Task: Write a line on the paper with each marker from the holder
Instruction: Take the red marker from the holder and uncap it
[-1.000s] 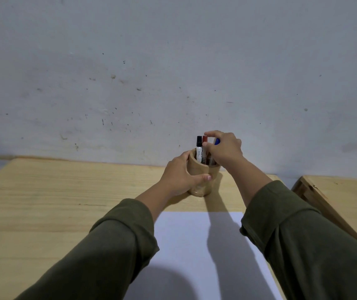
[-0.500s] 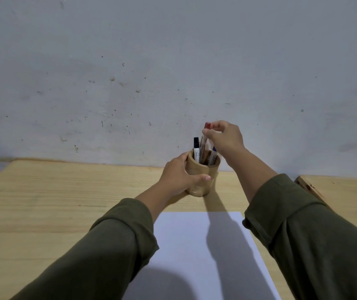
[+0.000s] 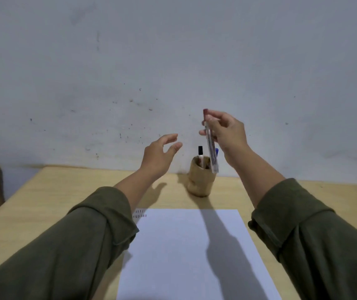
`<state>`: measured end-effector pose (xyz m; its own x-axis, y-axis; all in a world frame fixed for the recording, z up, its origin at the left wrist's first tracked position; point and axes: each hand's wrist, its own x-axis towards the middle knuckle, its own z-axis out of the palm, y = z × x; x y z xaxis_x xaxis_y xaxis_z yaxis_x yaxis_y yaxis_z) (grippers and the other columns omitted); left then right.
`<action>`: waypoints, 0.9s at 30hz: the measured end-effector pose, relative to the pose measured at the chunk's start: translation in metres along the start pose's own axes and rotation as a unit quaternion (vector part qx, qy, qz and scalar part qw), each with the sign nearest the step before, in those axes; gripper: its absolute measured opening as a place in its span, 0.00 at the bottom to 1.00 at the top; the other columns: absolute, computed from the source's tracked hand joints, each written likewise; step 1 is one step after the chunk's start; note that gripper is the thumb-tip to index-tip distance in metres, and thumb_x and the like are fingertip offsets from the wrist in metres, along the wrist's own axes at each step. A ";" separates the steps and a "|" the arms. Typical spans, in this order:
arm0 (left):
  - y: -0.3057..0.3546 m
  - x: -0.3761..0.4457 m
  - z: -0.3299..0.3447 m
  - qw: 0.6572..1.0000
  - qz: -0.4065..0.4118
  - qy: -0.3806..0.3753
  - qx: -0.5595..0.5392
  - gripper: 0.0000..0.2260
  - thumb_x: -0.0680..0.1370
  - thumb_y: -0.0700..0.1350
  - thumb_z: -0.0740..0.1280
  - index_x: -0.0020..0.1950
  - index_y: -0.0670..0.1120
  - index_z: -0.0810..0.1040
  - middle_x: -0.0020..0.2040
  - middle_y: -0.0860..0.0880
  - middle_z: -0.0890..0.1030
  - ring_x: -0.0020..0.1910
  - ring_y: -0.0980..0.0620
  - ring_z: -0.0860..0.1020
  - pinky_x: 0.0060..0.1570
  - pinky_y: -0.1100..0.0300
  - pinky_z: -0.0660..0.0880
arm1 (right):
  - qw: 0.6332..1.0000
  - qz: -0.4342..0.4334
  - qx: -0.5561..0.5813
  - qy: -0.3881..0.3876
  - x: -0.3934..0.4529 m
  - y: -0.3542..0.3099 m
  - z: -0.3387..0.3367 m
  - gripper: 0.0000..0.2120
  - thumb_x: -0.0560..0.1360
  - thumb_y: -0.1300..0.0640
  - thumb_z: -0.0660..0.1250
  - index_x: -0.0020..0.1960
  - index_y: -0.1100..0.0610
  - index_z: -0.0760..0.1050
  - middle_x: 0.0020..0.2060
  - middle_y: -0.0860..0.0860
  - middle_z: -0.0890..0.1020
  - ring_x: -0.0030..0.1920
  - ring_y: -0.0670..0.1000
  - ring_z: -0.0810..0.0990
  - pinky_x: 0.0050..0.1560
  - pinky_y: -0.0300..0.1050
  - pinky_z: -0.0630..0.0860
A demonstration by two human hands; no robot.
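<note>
Lower frame: two dark olive sleeves run off the bottom corners, cuffs bunched at mid forearm. The white paper lies flat on the pale wooden table, centre bottom; its near edge is cut off by the frame and its left side is covered by the left sleeve. Faint dark printed marks at the sheet's upper left corner are too small to read. Arm shadows fall across the paper's right half.

Middle of frame: left hand raised above the table, fingers spread and curled, gripping nothing, clear of the holder. Right hand pinches the red-capped marker near its upper end; clear barrel, cap up, nearly upright, lower end hanging in front of the holder's rim on the right. Whether the tip touches the rim cannot be told.

Behind: tan cylindrical holder, rough uneven surface, standing on the table beyond the paper. A black-capped marker sticks up from it; a blue cap shows just beside the held barrel, mostly hidden.

Far: grey-white wall, scuffed and speckled. A dim object at the left edge is cut off, unidentifiable
</note>
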<state>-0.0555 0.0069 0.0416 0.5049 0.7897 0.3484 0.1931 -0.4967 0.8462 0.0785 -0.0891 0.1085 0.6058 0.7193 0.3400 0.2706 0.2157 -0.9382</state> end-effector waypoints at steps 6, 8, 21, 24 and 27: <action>0.016 -0.040 -0.039 0.998 0.037 -0.034 -0.027 0.12 0.77 0.50 0.64 0.60 0.54 0.78 0.58 0.54 0.81 0.61 0.57 0.75 0.63 0.60 0.68 | 0.993 0.074 0.046 -0.081 -0.077 0.021 0.021 0.08 0.74 0.58 0.69 0.51 0.56 0.71 0.39 0.55 0.83 0.32 0.49 0.84 0.36 0.40 0.77; 0.017 -0.057 -0.048 0.997 0.043 -0.066 -0.027 0.11 0.77 0.49 0.65 0.58 0.54 0.79 0.55 0.55 0.82 0.59 0.60 0.75 0.61 0.64 0.67 | 0.991 0.083 0.040 -0.099 -0.098 0.026 0.028 0.08 0.75 0.59 0.68 0.49 0.56 0.70 0.38 0.55 0.83 0.32 0.48 0.84 0.34 0.38 0.76; 0.003 -0.110 -0.095 0.995 0.027 -0.084 -0.055 0.06 0.77 0.41 0.64 0.47 0.50 0.80 0.40 0.55 0.82 0.46 0.61 0.78 0.53 0.68 0.70 | 0.950 0.109 0.142 -0.257 -0.148 0.017 0.052 0.12 0.80 0.65 0.56 0.53 0.56 0.76 0.45 0.56 0.85 0.41 0.53 0.86 0.49 0.43 0.80; 0.000 -0.112 -0.102 0.995 0.012 -0.059 -0.080 0.06 0.78 0.42 0.63 0.48 0.48 0.79 0.40 0.56 0.81 0.38 0.72 0.75 0.44 0.79 0.68 | 0.929 0.141 0.163 -0.301 -0.151 0.013 0.052 0.14 0.79 0.67 0.57 0.54 0.56 0.78 0.46 0.55 0.86 0.45 0.53 0.85 0.51 0.43 0.80; -0.005 -0.114 -0.105 0.995 -0.008 -0.048 -0.088 0.06 0.79 0.43 0.62 0.47 0.49 0.79 0.41 0.57 0.80 0.42 0.68 0.76 0.48 0.73 0.70 | 0.911 0.148 0.200 -0.330 -0.153 0.016 0.054 0.16 0.78 0.67 0.58 0.58 0.53 0.77 0.49 0.53 0.85 0.50 0.52 0.84 0.52 0.44 0.80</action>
<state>-0.2022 -0.0435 0.0397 0.5821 0.7550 0.3018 0.0560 -0.4075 0.9115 -0.0507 -0.1604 0.0379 -0.0082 0.9967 0.0806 -0.2050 0.0772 -0.9757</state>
